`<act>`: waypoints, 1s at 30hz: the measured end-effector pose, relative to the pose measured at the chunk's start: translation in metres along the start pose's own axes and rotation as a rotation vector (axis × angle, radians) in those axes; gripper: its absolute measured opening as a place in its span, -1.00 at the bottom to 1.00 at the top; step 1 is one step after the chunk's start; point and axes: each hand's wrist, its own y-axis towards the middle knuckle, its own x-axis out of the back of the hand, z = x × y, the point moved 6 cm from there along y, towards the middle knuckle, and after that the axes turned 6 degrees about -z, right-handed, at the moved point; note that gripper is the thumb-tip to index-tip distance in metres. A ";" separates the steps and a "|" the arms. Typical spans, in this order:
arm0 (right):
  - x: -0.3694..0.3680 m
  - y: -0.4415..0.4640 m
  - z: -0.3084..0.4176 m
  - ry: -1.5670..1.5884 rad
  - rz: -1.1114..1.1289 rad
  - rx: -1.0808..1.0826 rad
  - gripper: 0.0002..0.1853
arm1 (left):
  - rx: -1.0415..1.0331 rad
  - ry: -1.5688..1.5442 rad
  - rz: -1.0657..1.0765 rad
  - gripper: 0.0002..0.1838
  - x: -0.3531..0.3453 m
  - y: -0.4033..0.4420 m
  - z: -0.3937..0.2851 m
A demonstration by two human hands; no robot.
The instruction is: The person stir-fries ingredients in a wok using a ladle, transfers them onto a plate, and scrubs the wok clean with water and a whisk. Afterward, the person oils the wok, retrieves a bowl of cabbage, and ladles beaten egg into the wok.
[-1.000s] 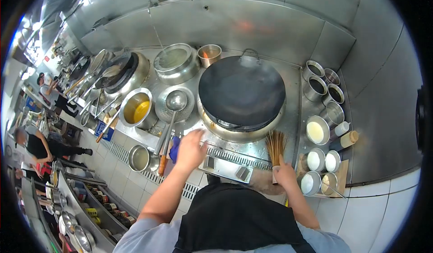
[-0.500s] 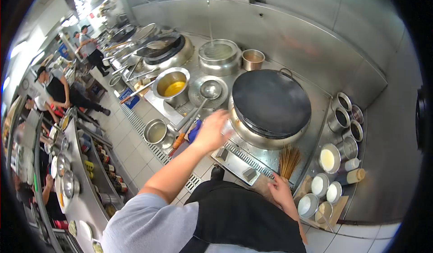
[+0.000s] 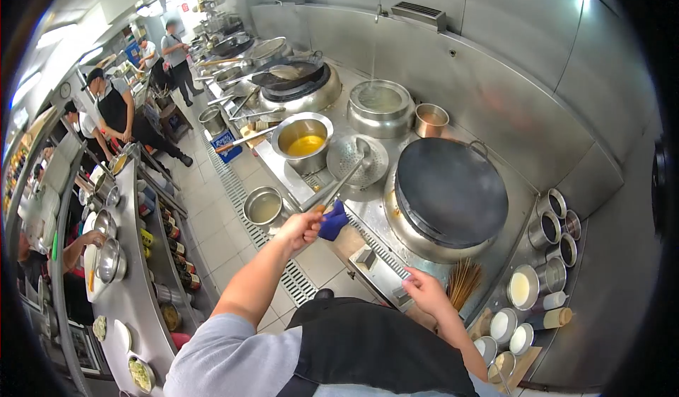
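Observation:
My left hand point(image 3: 300, 232) is closed round the handle end of a ladle point(image 3: 348, 175). Its metal bowl lies tilted over a round perforated strainer point(image 3: 375, 173) on the range. A blue cloth point(image 3: 332, 222) hangs at the front edge, close beside that hand. My right hand point(image 3: 427, 292) holds nothing visible, its fingers partly stretched out over the front edge of the range. Just right of it stands a bamboo brush point(image 3: 465, 282). The large dark wok point(image 3: 453, 188) sits on its burner beyond both hands.
A pot of yellow liquid point(image 3: 311, 165) stands left of the strainer; a lower pot point(image 3: 263, 207) sits nearer. Water runs into a metal basin point(image 3: 382, 123) behind. Several seasoning tins point(image 3: 523, 289) line the right side. Co-workers stand at the left, beyond a counter point(image 3: 152, 305).
My left hand has drawn back from near the wok and closed on the ladle handle; the ladle's bowl has turned sideways. My right hand has shifted slightly forward. The camera view has swung.

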 end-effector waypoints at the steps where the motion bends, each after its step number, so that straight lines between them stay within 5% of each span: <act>1: -0.005 0.005 0.006 -0.043 0.029 0.016 -0.55 | 0.103 -0.452 0.261 -0.84 -0.018 -0.014 -0.004; 2: -0.012 0.011 0.015 -0.085 0.055 0.037 -0.55 | 0.199 -0.901 0.525 -0.87 -0.033 -0.030 -0.017; 6: -0.033 0.037 0.040 -0.118 0.080 0.120 -0.55 | 0.347 -0.882 0.574 -0.84 -0.074 -0.051 -0.009; 10: -0.070 0.079 0.076 -0.074 0.077 0.062 -0.47 | 0.216 -0.680 0.475 -0.88 -0.079 -0.044 -0.014; 12: -0.095 0.110 0.080 -0.010 0.008 -0.092 -0.41 | -0.033 -0.465 0.422 -0.88 -0.077 -0.026 -0.006; 14: -0.128 0.136 0.107 0.294 0.062 -0.078 -0.42 | -0.436 -0.232 0.118 -0.77 -0.070 -0.054 -0.060; 16: -0.136 0.170 0.104 0.167 -0.090 -0.043 -0.59 | -0.450 -0.083 0.156 -0.63 -0.063 -0.027 -0.057; 18: -0.119 0.211 0.124 0.408 -0.142 -0.206 -0.77 | -0.630 0.487 0.228 -0.54 -0.036 -0.043 -0.091; 19: -0.097 0.227 0.152 0.232 -0.294 -0.132 -0.86 | -0.860 0.518 0.265 -0.60 -0.028 -0.048 -0.087; 21: -0.059 0.268 0.198 0.090 -0.477 -0.011 -0.94 | -0.752 0.446 0.295 -0.60 0.000 -0.062 -0.082; 28: -0.022 0.425 0.300 0.575 -0.204 -0.041 -0.85 | -0.366 0.336 0.058 -0.65 0.092 -0.048 0.028; 30: 0.016 0.475 0.302 0.463 -0.425 0.013 -0.87 | -0.293 0.338 0.043 -0.65 0.113 -0.050 0.050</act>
